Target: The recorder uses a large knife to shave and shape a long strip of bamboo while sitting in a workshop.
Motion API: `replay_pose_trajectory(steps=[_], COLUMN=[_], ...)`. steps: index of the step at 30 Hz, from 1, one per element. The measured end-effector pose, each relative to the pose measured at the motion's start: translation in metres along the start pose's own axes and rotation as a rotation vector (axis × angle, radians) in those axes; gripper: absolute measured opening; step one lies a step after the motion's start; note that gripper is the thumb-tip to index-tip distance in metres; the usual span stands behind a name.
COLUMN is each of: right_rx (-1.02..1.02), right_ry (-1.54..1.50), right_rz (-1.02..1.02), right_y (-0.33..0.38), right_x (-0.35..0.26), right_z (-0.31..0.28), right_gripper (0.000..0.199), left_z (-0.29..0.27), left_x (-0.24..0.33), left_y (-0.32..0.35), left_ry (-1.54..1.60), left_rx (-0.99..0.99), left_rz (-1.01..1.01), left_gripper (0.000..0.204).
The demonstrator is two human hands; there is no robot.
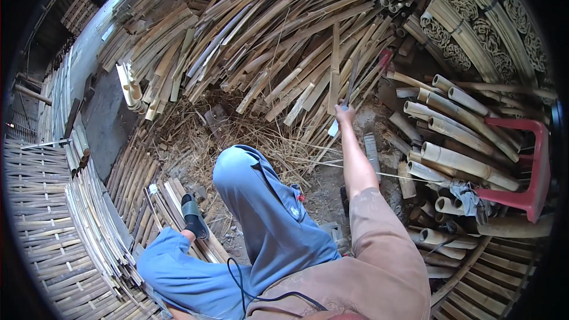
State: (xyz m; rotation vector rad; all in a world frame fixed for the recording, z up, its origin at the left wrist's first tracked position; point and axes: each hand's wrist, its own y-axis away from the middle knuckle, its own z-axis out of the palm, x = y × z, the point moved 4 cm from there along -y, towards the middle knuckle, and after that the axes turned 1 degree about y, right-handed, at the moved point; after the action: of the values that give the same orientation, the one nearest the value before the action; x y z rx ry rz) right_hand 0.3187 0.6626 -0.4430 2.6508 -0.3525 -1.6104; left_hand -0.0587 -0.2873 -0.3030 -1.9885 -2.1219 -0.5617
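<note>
My right arm reaches forward from the lower right. At its end my right hand (345, 112) is closed round a long, narrow tool that looks like a machete (352, 77). Its dark blade-like part points away from me toward the bamboo pile, and a pale blue-white end shows below the fist. Beside the tool stands a flat bamboo slat (335, 65). Split bamboo strips (278, 53) lie heaped just beyond the hand. Of my left arm only a sliver of skin shows at the lower edge; the left hand is out of sight.
Cut bamboo tubes (462, 154) are stacked at right beside a red plastic stool (536, 166) on its side. Coiled bundles (486, 35) stand at the far right. Shavings (261, 136) cover the ground before my bent knee. A woven bamboo panel (38, 201) is at left.
</note>
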Motion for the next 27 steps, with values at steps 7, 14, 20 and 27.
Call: replay_pose_trajectory(steps=[7,14,20,27], right_rx=[0.018,0.076,0.097,0.093], right_ry=[0.194,0.114,-0.07,0.001], right_rz=[0.028,0.079,0.101,0.204], right_y=[-0.049,-0.061,-0.072,-0.048], right_x=[-0.032,-0.012,-0.031,-0.106], right_z=[0.047,0.073,0.051,-0.018], right_gripper=[0.043,0.04,0.033,0.026], left_z=[-0.006,-0.024,-0.034,-0.06], left_x=[-0.01,-0.014,-0.002,-0.003], left_y=[-0.002,-0.012,-0.037,-0.079], left_ry=[-0.051,-0.071,-0.045,0.044], left_rx=[-0.042,-0.056,-0.052,-0.026], left_rz=[-0.058,-0.059,0.025,0.203], left_gripper=[0.035,0.035,0.034,0.034])
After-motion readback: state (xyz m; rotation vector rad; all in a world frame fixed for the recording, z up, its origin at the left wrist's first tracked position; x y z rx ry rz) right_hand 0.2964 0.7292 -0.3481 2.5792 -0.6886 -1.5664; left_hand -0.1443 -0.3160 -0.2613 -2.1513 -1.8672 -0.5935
